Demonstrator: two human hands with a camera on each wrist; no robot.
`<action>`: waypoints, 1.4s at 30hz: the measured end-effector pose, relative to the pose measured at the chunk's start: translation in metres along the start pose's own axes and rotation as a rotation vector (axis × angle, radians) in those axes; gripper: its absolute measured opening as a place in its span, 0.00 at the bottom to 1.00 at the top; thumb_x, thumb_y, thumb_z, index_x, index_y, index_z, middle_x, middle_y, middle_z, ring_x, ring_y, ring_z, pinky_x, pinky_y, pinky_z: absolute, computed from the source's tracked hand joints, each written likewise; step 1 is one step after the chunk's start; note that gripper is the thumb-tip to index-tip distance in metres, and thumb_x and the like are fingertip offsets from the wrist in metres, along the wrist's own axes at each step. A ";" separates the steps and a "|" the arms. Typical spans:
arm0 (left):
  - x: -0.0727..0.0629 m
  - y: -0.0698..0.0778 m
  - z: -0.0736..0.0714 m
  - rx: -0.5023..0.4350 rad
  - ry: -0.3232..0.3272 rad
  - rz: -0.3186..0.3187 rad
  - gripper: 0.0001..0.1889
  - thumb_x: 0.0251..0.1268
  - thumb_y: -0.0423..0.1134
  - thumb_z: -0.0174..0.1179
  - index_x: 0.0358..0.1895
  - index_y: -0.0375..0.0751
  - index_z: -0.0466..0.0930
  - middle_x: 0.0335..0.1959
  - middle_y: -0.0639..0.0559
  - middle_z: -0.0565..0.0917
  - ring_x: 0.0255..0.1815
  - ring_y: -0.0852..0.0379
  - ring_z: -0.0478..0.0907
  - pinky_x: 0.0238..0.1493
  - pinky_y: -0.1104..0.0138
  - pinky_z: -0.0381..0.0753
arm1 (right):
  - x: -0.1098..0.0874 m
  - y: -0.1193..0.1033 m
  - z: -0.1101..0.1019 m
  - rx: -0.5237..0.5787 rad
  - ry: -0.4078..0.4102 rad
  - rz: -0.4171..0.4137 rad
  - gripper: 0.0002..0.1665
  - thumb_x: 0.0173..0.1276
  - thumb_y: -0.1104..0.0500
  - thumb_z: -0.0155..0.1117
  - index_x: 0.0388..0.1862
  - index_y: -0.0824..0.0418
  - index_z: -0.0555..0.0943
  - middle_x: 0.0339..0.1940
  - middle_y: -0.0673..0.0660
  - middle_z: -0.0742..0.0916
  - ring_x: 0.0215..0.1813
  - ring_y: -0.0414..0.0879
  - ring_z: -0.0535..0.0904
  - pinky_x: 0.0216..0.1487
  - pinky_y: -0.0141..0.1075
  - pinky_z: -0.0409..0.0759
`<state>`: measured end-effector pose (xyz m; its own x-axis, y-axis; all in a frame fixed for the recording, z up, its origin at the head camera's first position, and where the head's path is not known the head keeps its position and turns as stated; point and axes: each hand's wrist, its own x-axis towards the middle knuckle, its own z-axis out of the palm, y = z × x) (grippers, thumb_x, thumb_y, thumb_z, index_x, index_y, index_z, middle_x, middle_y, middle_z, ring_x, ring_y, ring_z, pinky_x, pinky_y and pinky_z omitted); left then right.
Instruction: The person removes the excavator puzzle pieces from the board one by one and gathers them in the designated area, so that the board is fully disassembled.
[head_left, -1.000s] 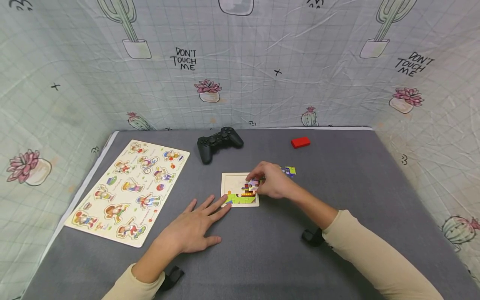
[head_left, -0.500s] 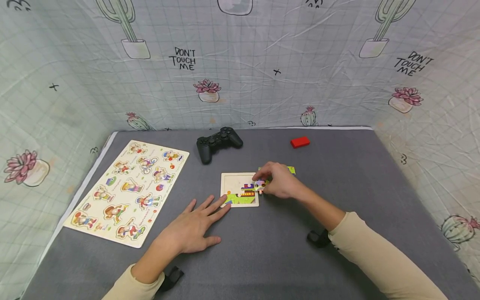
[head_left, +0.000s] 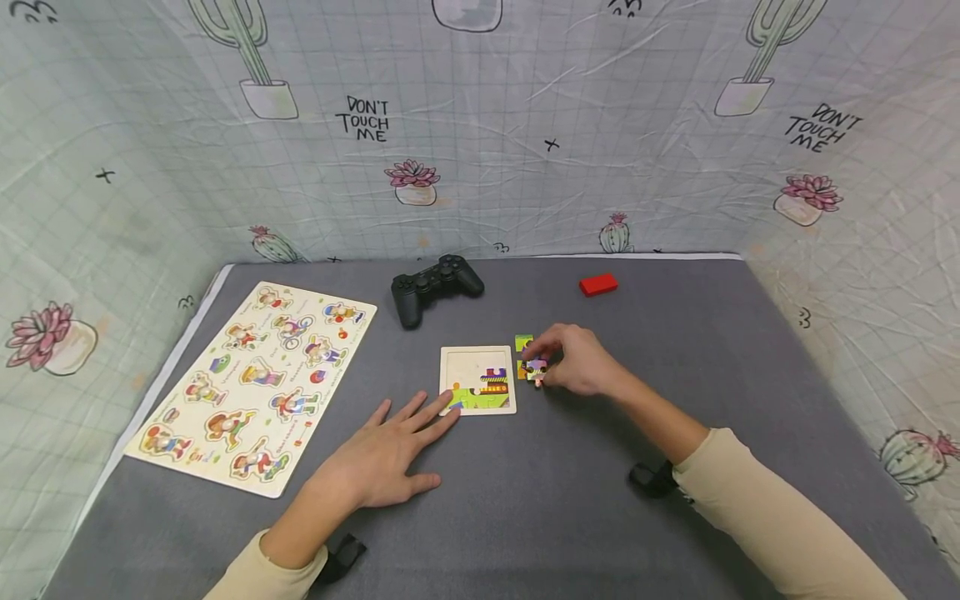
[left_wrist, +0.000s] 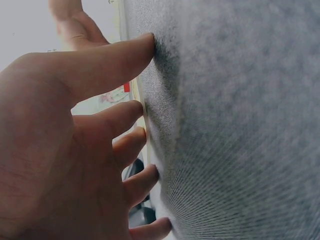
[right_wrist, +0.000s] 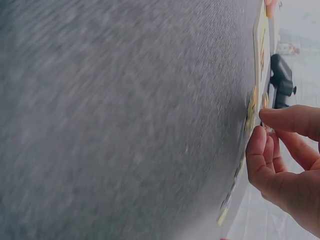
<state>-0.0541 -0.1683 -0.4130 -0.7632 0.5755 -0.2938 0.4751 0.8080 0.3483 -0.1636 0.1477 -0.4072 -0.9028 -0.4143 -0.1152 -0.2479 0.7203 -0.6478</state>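
Head view: puzzle piece [head_left: 536,367] now clear of the tray [head_left: 463,364]

I see the right hand [head_left: 581,362] pinching the piece just right of the tray, by the loose pieces [head_left: 523,342] — a second ago it was over the tray. I'd judge it unplaced, the picture incomplete. The left hand [head_left: 382,460], fingers spread, touches the tray's near left corner. The right hand hides part of the piece — whether it touches its neighbours, I can't tell.
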 end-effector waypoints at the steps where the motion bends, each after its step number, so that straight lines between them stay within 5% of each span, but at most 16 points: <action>1: 0.000 0.000 0.000 -0.001 0.000 0.000 0.44 0.71 0.57 0.65 0.85 0.57 0.55 0.88 0.60 0.45 0.88 0.44 0.45 0.81 0.33 0.47 | -0.001 0.002 -0.001 -0.003 0.001 0.002 0.23 0.55 0.72 0.73 0.49 0.55 0.92 0.50 0.55 0.87 0.48 0.51 0.81 0.48 0.41 0.79; 33: 0.000 0.000 -0.001 0.008 -0.002 -0.006 0.44 0.71 0.58 0.65 0.85 0.58 0.54 0.88 0.61 0.45 0.88 0.46 0.45 0.82 0.34 0.47 | -0.005 0.027 -0.013 0.016 -0.012 0.055 0.21 0.58 0.70 0.75 0.51 0.58 0.92 0.48 0.57 0.90 0.48 0.52 0.81 0.46 0.39 0.79; 42: -0.001 0.000 0.000 0.003 0.001 -0.009 0.44 0.70 0.58 0.65 0.85 0.58 0.54 0.88 0.62 0.45 0.88 0.46 0.45 0.82 0.34 0.46 | -0.006 0.029 -0.013 0.043 -0.018 0.062 0.21 0.58 0.70 0.77 0.52 0.59 0.91 0.46 0.58 0.89 0.42 0.49 0.81 0.40 0.36 0.80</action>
<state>-0.0536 -0.1684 -0.4127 -0.7675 0.5685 -0.2961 0.4701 0.8133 0.3429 -0.1699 0.1781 -0.4156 -0.9093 -0.3799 -0.1697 -0.1758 0.7204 -0.6709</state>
